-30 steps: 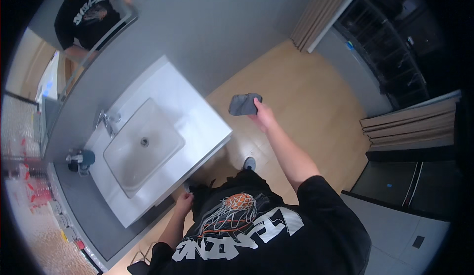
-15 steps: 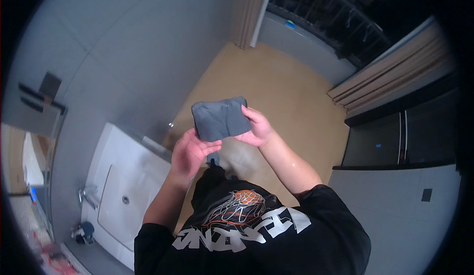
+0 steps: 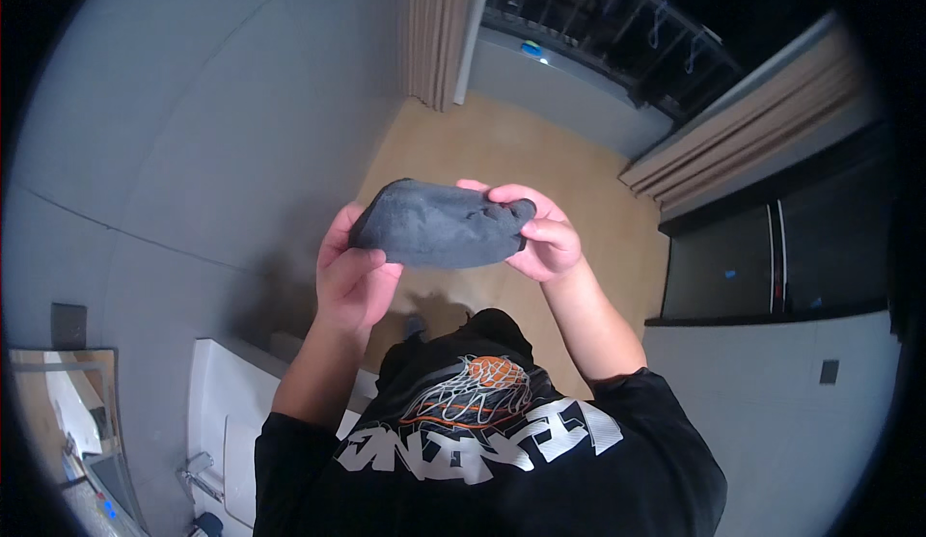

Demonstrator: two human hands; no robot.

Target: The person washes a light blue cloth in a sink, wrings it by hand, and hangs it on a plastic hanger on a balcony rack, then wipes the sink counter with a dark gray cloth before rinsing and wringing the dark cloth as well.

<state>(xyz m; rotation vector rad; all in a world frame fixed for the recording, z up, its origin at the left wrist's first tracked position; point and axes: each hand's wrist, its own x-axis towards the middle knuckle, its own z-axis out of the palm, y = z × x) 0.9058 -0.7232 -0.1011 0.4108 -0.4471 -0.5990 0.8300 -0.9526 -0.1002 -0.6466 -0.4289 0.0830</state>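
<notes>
Raised closer, the grey cloth [image 3: 439, 236] now stretches between both hands' fingers [image 3: 526, 238].

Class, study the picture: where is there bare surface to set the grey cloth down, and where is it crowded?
Both hands, left hand and right hand, grip the grey cloth. Bare wooden floor lies between the grey wall and the curtain. The white sink counter, lower left, shows bare rim; its tap corner is crowded.

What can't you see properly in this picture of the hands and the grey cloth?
- Head view: the underside of the grey cloth faces away; its folds hide it.
- Left hand: its fingertips are tucked behind the cloth.
- Right hand: its palm is turned away.
- White sink: cut off by the lower edge and the left forearm.
</notes>
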